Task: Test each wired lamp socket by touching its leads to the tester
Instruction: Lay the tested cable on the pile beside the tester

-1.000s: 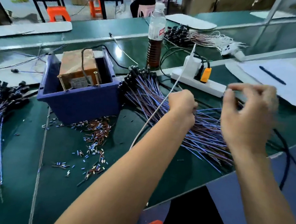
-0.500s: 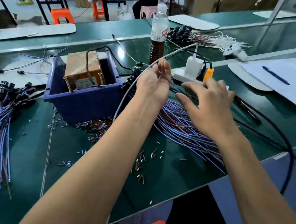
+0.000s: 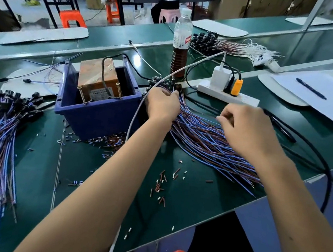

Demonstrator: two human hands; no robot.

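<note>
Head view: I see left hand (image 3: 162, 104) pinching sockets end of wire pile (image 3: 210, 142), mid table. Right hand (image 3: 242, 127) pinching leads. Picking step, I think. Next: carry leads to tester (image 3: 98, 80) in blue bin (image 3: 99, 117).

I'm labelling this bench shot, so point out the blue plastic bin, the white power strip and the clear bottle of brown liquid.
Blue plastic bin (image 3: 99, 117): head view, on its front wall.
White power strip (image 3: 245, 101): head view, on its bare right end.
Clear bottle of brown liquid (image 3: 181, 40): head view, on its label.
</note>
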